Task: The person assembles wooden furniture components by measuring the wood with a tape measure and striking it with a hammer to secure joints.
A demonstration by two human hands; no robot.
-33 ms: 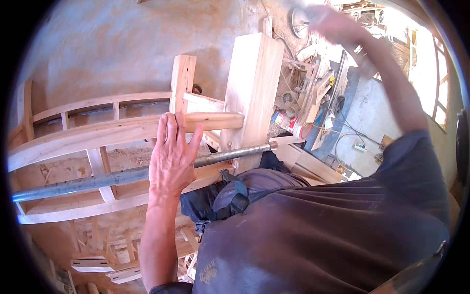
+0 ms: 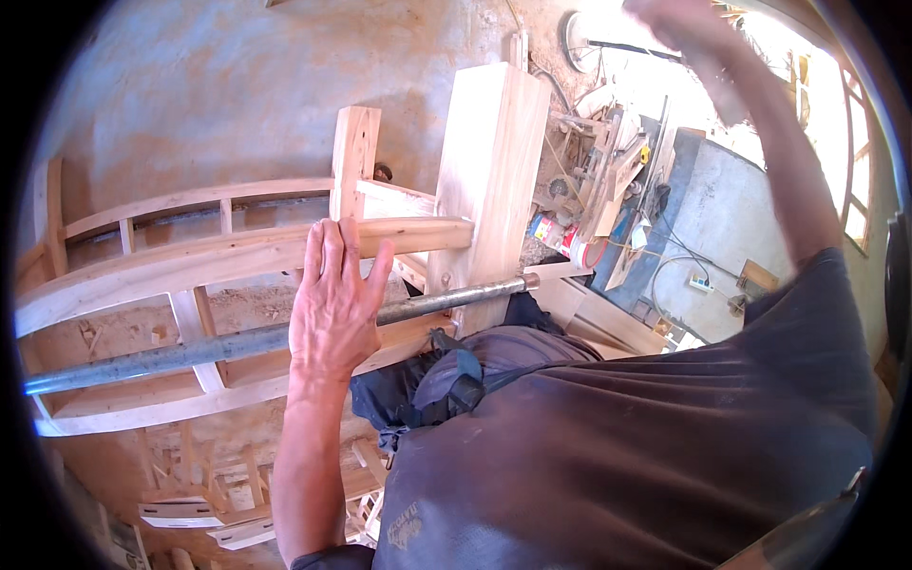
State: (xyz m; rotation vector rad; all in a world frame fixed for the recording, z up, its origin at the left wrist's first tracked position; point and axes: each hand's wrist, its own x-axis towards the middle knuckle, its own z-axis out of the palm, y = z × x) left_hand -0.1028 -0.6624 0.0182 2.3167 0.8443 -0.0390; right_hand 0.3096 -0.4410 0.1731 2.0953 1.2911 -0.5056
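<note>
Left hand (image 2: 332, 304) at frame centre-left, fingers spread flat, holding nothing, over the curved wooden frame (image 2: 190, 256) and grey metal pipe (image 2: 190, 351). Right hand (image 2: 679, 24) raised at top right, blurred, grip unclear.

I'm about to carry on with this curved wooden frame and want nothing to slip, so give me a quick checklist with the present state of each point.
1. Left hand on the work: ok, open palm with fingers spread over the curved wooden rail.
2. Right hand ready: not ok, raised high at the picture's top edge, blurred, away from the frame.
3. Right hand holding anything: cannot tell.
4. Metal pipe in place: ok, it lies across the frame, its end at the thick upright post.
5. Pipe fastened: cannot tell.
6. Floor around: not ok, tools and cables lie close by.
</note>
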